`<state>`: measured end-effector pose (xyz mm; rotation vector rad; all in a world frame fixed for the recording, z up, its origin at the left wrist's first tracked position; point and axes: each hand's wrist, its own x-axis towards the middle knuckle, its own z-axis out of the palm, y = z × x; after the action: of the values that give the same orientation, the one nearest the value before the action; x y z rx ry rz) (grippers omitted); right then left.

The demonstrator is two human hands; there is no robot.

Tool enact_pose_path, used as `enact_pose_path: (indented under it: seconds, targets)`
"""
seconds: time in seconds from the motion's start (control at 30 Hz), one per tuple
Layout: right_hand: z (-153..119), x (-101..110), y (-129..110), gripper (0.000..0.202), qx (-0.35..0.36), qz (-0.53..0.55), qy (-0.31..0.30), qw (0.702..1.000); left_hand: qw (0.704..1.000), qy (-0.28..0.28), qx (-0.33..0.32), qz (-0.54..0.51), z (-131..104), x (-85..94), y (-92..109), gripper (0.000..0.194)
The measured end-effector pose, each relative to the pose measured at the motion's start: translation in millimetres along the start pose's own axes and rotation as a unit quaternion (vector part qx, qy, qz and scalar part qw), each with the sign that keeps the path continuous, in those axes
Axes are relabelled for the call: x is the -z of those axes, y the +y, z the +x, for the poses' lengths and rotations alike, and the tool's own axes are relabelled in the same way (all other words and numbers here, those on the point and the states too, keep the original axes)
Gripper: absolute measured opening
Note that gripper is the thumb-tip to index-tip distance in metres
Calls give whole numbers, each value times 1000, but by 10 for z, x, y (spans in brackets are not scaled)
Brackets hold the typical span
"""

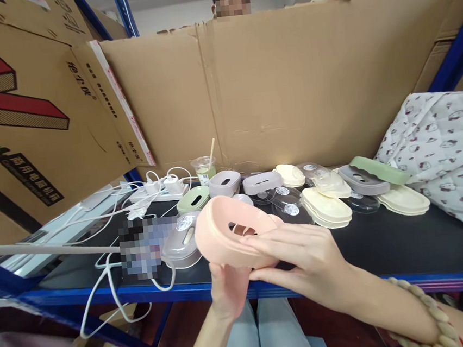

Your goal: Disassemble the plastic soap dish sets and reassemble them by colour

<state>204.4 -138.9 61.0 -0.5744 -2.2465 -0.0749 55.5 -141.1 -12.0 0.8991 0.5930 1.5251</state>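
A pink oval plastic shell (218, 232) with a slot through its middle is held up in front of me, above the table's front edge. From below, my left hand (231, 291) supports it, thumb against its near side and some fingers showing through the slot. My right hand (310, 253) grips the right end, fingers lying over the rim and thumb underneath. Just left of the shell rests a grey oval box (181, 249) with a clear lid. Behind it are a green slotted shell (193, 199) and a grey slotted shell (224, 184).
Cream lids (327, 208), clear covers (291, 208) and a wavy green piece (378, 170) cover the table's right side. White cables and chargers (173, 185) run along the left. A drink cup (204, 170) stands before the cardboard wall (288, 86); a person is behind it. Patterned cloth (447, 158) hangs right.
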Motion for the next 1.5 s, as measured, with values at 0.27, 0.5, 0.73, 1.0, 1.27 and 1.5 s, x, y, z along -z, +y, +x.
enact_pose_path:
  seconds: [0.27, 0.5, 0.73, 1.0, 1.27, 1.5]
  targets:
    - [159, 102, 511, 30, -157, 220, -98, 958, 974, 94, 81, -189, -46, -128, 75, 67]
    - [-91, 692, 1783, 61, -447, -228, 37, 864, 961, -42, 169, -216, -31, -165, 214, 69]
    - [-416, 460, 1982, 56, -275, -249, -155, 916, 957, -69, 163, -229, -48, 15, 311, 67]
    - [-331, 736, 1882, 42, -246, -314, -69, 915, 929, -177, 240, -220, -5, -39, 249, 72]
    - [-441, 1137, 1892, 42, -347, -448, -108, 817, 908, -242, 250, -233, 2, 5, 194, 75]
    - [-482, 1079, 1772, 29, -397, -448, -182, 780, 925, -162, 280, -197, 7, -46, 269, 70]
